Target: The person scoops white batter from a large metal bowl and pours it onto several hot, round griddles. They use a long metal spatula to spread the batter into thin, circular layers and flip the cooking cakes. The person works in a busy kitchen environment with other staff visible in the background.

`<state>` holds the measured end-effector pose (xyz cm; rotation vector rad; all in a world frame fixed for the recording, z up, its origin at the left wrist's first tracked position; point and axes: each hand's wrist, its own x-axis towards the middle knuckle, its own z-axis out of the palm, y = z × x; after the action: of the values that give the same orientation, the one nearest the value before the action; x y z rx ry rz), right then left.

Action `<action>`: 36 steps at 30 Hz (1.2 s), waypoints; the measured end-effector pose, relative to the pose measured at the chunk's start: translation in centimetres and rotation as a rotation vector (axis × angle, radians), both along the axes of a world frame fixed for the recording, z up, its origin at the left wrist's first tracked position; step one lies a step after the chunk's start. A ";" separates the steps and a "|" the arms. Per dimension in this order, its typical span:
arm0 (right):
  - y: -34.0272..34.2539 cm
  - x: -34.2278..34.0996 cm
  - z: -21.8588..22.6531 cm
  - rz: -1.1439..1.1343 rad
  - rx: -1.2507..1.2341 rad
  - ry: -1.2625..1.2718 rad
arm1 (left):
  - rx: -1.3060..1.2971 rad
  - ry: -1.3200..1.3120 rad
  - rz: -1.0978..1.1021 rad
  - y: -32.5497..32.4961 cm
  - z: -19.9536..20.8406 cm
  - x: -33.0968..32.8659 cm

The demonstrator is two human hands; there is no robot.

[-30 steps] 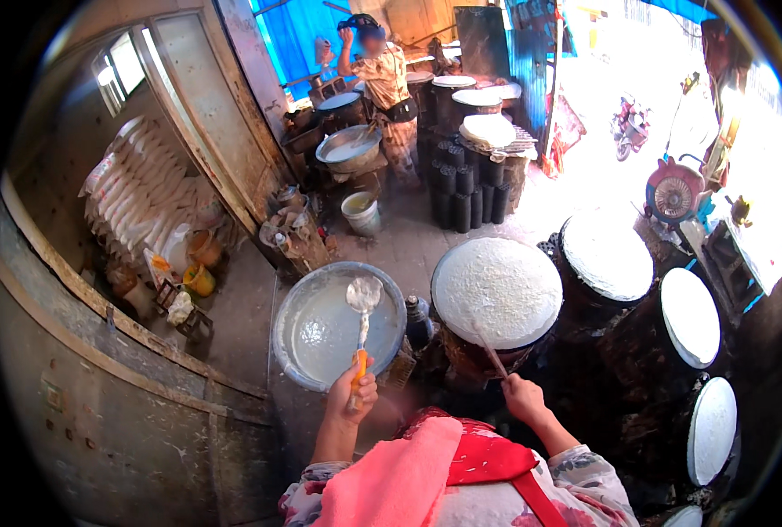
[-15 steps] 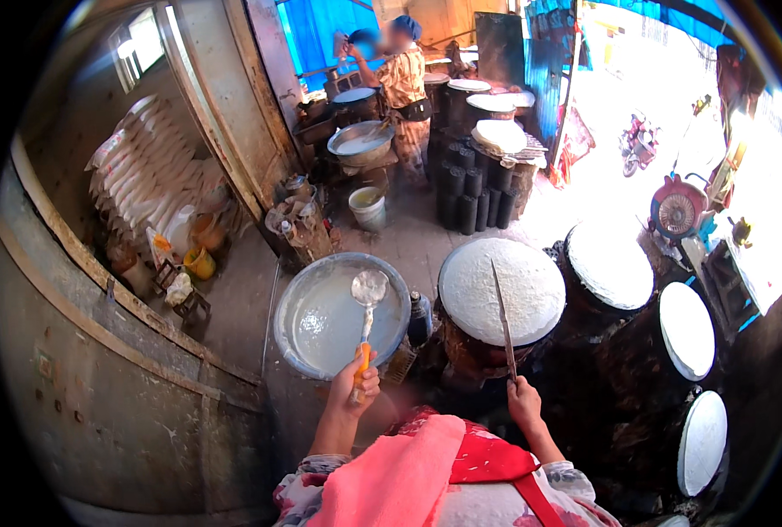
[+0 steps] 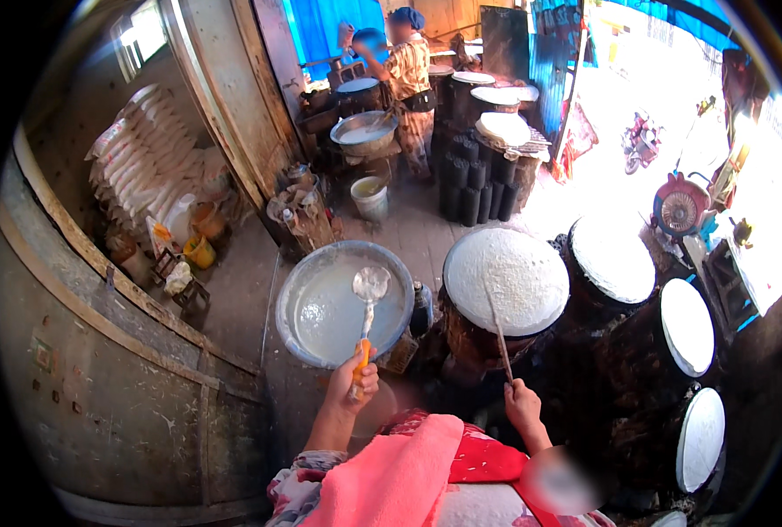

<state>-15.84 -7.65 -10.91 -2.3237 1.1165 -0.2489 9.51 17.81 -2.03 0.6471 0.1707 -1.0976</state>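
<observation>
My left hand [image 3: 356,383] is closed around the orange handle of a ladle [image 3: 371,285]. Its coated round bowl hangs over a wide metal basin [image 3: 288,329] of thin white batter. In my right hand [image 3: 523,407] is a long, narrow spatula-like blade [image 3: 503,342]. The blade reaches over the near edge of a round griddle covered by a white batter layer [image 3: 532,272], its far end near the layer's middle. Whether the blade touches the batter I cannot tell. The layer looks rougher toward its right half.
More white-topped round griddles [image 3: 612,259] curve away on the right. A dark bottle [image 3: 422,307] stands between basin and griddle. Beyond are a white bucket [image 3: 370,200], stacked black cylinders [image 3: 473,189] and a co-worker [image 3: 411,79] by other griddles. Sacks [image 3: 149,158] are piled at left.
The blade's far end has come slightly nearer and left across the batter, and the blade now looks thinner, as if turned. My left hand keeps the ladle over the basin. The view has shifted slightly.
</observation>
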 end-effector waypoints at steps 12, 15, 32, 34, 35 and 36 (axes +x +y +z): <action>2.3 -0.3 -0.6 -0.009 0.023 -0.051 | -0.004 0.034 -0.049 0.4 -0.6 0.2; 2.3 -0.2 -0.5 -0.026 0.024 -0.035 | 0.003 -0.005 -0.042 0.2 -0.3 0.1; 1.7 0.5 -1.1 0.005 -0.007 -0.051 | -0.039 0.004 -0.019 0.3 -1.7 1.1; 1.9 0.6 -1.3 0.001 -0.006 -0.058 | -0.041 0.003 -0.022 0.5 -1.8 1.0; 1.6 0.5 -1.3 0.001 -0.002 -0.056 | -0.042 0.003 -0.023 0.4 -1.9 1.0; 1.2 0.4 -1.4 0.002 0.003 -0.053 | -0.048 0.000 -0.028 0.1 -1.9 1.0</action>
<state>-15.40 -6.44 -12.34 -2.3019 1.0874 -0.3063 10.48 17.95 -3.88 0.6081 0.1356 -1.1253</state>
